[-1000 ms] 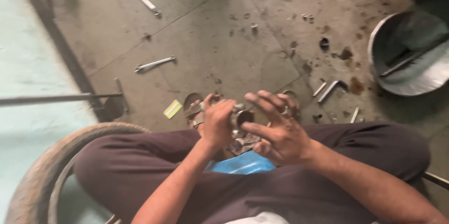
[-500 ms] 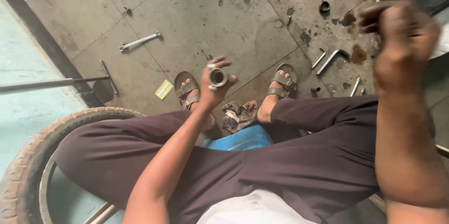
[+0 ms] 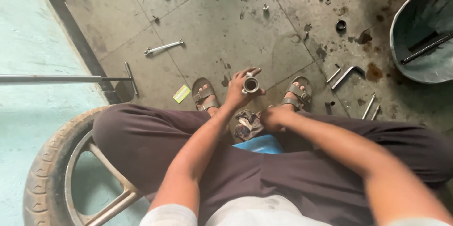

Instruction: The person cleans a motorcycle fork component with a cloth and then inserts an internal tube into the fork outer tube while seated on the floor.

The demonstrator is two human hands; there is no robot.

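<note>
My left hand (image 3: 239, 89) holds up a short metal sleeve-like part (image 3: 250, 84) with its hollow end facing the camera, just above my knees. My right hand (image 3: 273, 115) is low between my legs, resting on a dirty crumpled rag (image 3: 247, 124) that lies on a blue object (image 3: 262, 143). The right fingers curl against the rag; whether they grip it is unclear. Both sandalled feet (image 3: 205, 96) rest on the stained concrete floor.
A tyre on an alloy wheel (image 3: 61, 160) lies at lower left. A T-handle tool (image 3: 71, 79) lies left, a spanner (image 3: 163, 47) ahead, an L-shaped hex key (image 3: 348, 76) and small rods at right. A grey metal basin (image 3: 422, 37) sits far right. Nuts and washers are scattered on the floor.
One second ago both hands worked together at the part. The right hand then swung up to the right and has now come down onto the rag. The left hand keeps the metal part.
</note>
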